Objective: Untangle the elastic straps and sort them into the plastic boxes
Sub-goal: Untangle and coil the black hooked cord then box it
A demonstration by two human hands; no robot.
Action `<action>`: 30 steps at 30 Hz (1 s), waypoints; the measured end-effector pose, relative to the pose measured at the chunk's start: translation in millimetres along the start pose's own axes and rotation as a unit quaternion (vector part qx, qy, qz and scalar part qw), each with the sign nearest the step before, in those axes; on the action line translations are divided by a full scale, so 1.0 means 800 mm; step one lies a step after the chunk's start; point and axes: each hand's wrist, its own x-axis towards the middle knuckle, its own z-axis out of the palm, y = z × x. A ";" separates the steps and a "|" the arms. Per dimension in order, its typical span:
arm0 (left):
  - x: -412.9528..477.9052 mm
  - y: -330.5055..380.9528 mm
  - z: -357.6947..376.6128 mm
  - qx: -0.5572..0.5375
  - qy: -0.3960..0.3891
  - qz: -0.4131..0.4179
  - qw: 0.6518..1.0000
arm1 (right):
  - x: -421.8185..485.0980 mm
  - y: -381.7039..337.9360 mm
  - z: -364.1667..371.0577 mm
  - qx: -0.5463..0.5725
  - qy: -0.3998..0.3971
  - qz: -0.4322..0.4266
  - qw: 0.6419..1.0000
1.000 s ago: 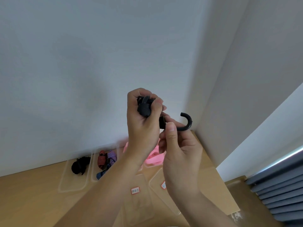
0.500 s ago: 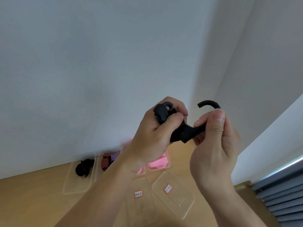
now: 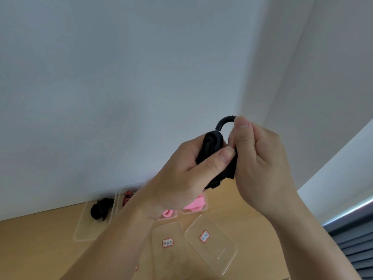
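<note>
Black strap (image 3: 212, 150) is bunched up tight in the left hand (image 3: 181, 178) now, and the right hand (image 3: 260, 164) has slid in close, pinching its hook (image 3: 224, 122) just above, so it's still tangled, nowhere near boxed.

I count two hands, left (image 3: 181, 178) and right (image 3: 260, 164), one black strap (image 3: 212, 146) held, five clear boxes (image 3: 212, 247) on my desk (image 3: 36, 249), two red-edged labels (image 3: 168, 242).

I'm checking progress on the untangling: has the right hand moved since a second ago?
Yes. The right hand went up and right against the wall corner, gripping the black strap's hook.
</note>
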 end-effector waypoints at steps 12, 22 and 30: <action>0.006 0.021 -0.023 0.180 -0.067 0.001 0.981 | 0.019 0.006 -0.026 0.032 -0.182 0.027 0.982; 0.007 0.012 -0.021 0.187 0.039 -0.035 0.981 | 0.027 0.018 -0.004 0.083 -0.141 0.052 0.985; 0.013 0.000 -0.004 0.042 0.157 0.029 0.986 | 0.024 0.017 0.013 0.009 -0.047 0.021 0.999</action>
